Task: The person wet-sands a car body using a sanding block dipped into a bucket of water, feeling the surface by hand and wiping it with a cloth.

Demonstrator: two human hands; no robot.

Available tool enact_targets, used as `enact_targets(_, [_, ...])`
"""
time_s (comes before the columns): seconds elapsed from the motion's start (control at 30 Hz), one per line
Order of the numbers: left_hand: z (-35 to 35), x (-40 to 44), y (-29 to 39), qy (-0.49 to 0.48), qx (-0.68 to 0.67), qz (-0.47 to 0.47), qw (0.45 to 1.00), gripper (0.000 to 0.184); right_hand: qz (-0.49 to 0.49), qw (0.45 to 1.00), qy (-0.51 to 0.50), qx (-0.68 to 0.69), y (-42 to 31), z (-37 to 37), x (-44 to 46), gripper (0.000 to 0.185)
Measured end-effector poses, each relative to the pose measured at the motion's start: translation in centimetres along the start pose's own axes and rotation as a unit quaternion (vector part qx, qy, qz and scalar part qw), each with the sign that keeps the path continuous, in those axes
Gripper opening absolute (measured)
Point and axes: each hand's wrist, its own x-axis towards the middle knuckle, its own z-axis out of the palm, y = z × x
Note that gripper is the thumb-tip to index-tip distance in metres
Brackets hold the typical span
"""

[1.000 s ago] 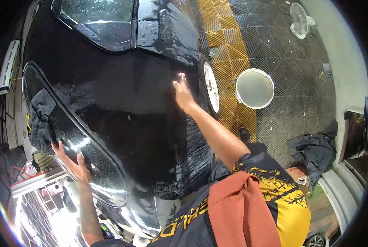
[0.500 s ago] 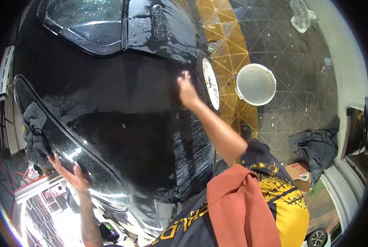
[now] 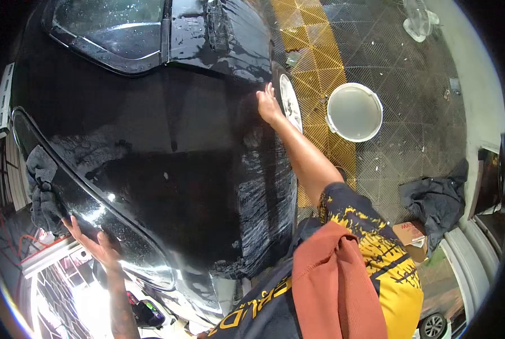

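Observation:
Wet streaks and smears mark the black car body (image 3: 190, 164) in front of me. My left hand (image 3: 97, 246) rests with fingers spread on the car's window glass (image 3: 128, 240) at the lower left, holding nothing. Just beyond its fingertips a dark grey cloth (image 3: 43, 192) lies bunched on the glass. My right hand (image 3: 268, 104) is at the body panel close to the wheel (image 3: 289, 101); its fingers are partly bent, and whether anything is under them is hidden. A rust-coloured cloth (image 3: 337, 282) hangs over my shirt.
On the tiled floor right of the car stands a white bucket (image 3: 354, 112) of cloudy liquid. A fan (image 3: 419, 22) is at the upper right. Dark fabric (image 3: 433, 195) and a cardboard box (image 3: 410, 233) lie near the right wall.
My right hand has moved rightward and slightly up along the panel toward the wheel. My left hand stays on the glass. The view has shifted a little.

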Motion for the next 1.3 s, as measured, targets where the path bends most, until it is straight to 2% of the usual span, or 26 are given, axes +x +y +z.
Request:
enact_targets(0.03, [-0.1, 0.1, -0.1, -0.002, -0.002, 0.004, 1.000, 0.083, 0.024, 0.999, -0.022, 0.011, -0.7, -0.6, -0.8, 0.042])
enact_targets(0.1, [0.2, 0.0, -0.3, 0.004, -0.007, 0.003, 1.000, 0.082, -0.043, 0.994, -0.076, -0.064, -1.1, 0.0, -4.8, 0.039])
enact_targets(0.17, [0.3, 0.0, -0.6, 0.010, -0.011, 0.004, 1.000, 0.082, -0.030, 0.999, -0.016, 0.040, -0.1, 1.1, -3.7, 0.043])
enact_targets(0.23, [0.1, -0.1, -0.6, -0.002, -0.017, -0.008, 1.000, 0.083, 0.031, 0.990, -0.106, -0.090, 0.7, -1.0, 0.3, 0.053])
enact_targets(0.27, [0.0, 0.0, -0.1, -0.007, -0.012, -0.011, 1.000, 0.083, 0.052, 0.998, -0.044, 0.008, 2.4, -0.2, 1.9, 0.060])
enact_targets(0.3, [-0.2, -0.1, -0.2, -0.011, -0.011, -0.009, 1.000, 0.083, 0.049, 0.998, -0.045, -0.012, 3.0, 0.5, 2.0, 0.062])
enact_targets(0.37, [0.1, 0.0, -0.5, -0.001, -0.011, -0.002, 1.000, 0.083, 0.028, 0.991, -0.117, -0.065, -0.5, -1.6, -2.1, 0.067])
enact_targets(0.4, [0.2, 0.1, -0.3, 0.004, 0.009, -0.013, 1.000, 0.091, 0.060, 0.996, -0.059, 0.020, -0.8, -0.3, -3.9, 0.069])
enact_targets(0.43, [0.3, 0.1, -0.3, 0.009, 0.008, -0.015, 1.000, 0.091, 0.080, 0.995, -0.053, 0.022, -1.8, -1.1, -3.9, 0.071])
enact_targets(0.5, [0.1, 0.0, -0.4, -0.002, 0.010, -0.016, 1.000, 0.091, 0.097, 0.995, -0.020, 0.031, 0.1, -0.6, -0.3, 0.070])
enact_targets(0.53, [0.1, -0.1, -0.2, -0.004, 0.007, -0.033, 0.999, 0.092, 0.086, 0.995, -0.046, -0.009, 0.2, -1.7, 1.4, 0.066])
enact_targets(0.57, [-0.1, -0.3, -0.2, -0.007, 0.009, -0.034, 0.999, 0.092, 0.083, 0.996, -0.010, 0.006, 0.9, -0.8, 2.3, 0.060])
enact_targets(0.63, [0.1, 0.0, -0.3, -0.001, -0.013, -0.009, 1.000, 0.082, -0.003, 0.980, -0.098, -0.174, 1.5, -0.2, -0.5, 0.057])
enact_targets(0.67, [0.1, 0.1, -0.4, 0.001, -0.005, 0.000, 1.000, 0.081, -0.001, 0.993, -0.078, -0.090, 0.1, -0.1, -3.0, 0.057])
enact_targets(0.7, [0.3, 0.2, -0.5, 0.002, -0.006, -0.001, 1.000, 0.081, 0.045, 0.995, -0.006, 0.093, -1.8, -0.3, -5.0, 0.059])
enact_targets(0.77, [0.1, -0.1, -0.5, -0.002, -0.008, -0.005, 1.000, 0.081, 0.020, 1.000, 0.009, 0.011, 0.0, 0.1, -2.5, 0.060])
enact_targets(0.8, [0.0, 0.1, 0.3, -0.005, -0.011, -0.013, 1.000, 0.080, 0.068, 0.997, -0.014, 0.029, 0.0, -0.5, -0.4, 0.062])
enact_targets(0.83, [-0.1, 0.0, 0.4, -0.015, 0.010, -0.031, 0.999, 0.088, 0.090, 0.996, -0.015, 0.015, -0.9, -0.5, 0.3, 0.062])
enact_targets(0.9, [0.2, 0.1, -0.2, -0.003, 0.003, -0.014, 1.000, 0.088, 0.022, 0.983, -0.108, -0.149, -3.7, -0.4, -2.4, 0.063])
enact_targets(0.93, [0.3, 0.2, -0.2, -0.003, 0.002, -0.013, 1.000, 0.088, 0.005, 1.000, -0.020, -0.011, -4.6, 0.6, -4.3, 0.057])
enact_targets(1.03, [0.1, -0.1, 0.1, 0.000, -0.005, -0.011, 1.000, 0.085, -0.007, 1.000, -0.019, -0.006, -4.5, -1.6, -2.5, 0.040])
enact_targets(1.1, [0.0, 0.0, 0.7, -0.007, -0.018, -0.033, 0.999, 0.084, 0.024, 0.998, -0.052, -0.023, -5.5, -1.8, -1.5, 0.037])
enact_targets(1.17, [0.1, 0.0, -0.5, -0.004, -0.012, -0.019, 1.000, 0.083, -0.024, 0.997, -0.059, -0.051, -7.6, -1.3, -4.5, 0.036])
enact_targets(1.2, [0.1, 0.1, -0.7, -0.004, -0.006, -0.008, 1.000, 0.083, -0.029, 0.993, -0.099, -0.058, -8.6, -2.5, -5.6, 0.037])
enact_targets(1.3, [-0.2, -0.3, 0.0, -0.007, -0.006, -0.012, 1.000, 0.082, -0.007, 0.999, -0.038, -0.024, -6.0, -1.4, -1.7, 0.037])
